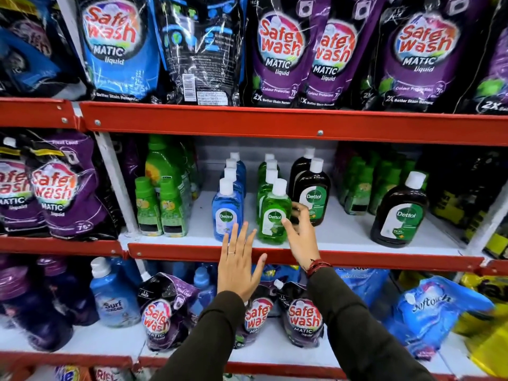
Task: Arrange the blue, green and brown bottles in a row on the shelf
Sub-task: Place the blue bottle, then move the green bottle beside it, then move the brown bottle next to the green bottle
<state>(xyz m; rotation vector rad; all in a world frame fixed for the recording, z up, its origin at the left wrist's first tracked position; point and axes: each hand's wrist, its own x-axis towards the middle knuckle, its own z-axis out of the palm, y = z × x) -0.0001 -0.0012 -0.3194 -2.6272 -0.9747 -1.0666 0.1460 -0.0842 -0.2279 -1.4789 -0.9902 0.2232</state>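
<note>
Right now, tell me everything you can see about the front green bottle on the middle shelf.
The front green bottle is clear plastic holding green liquid, with a white cap and a white and green Dettol label. It stands upright near the shelf's red front edge, heading a file of green bottles. The right hand is at its right side, fingertips touching or nearly so. The left hand is open below it, not touching.
</note>
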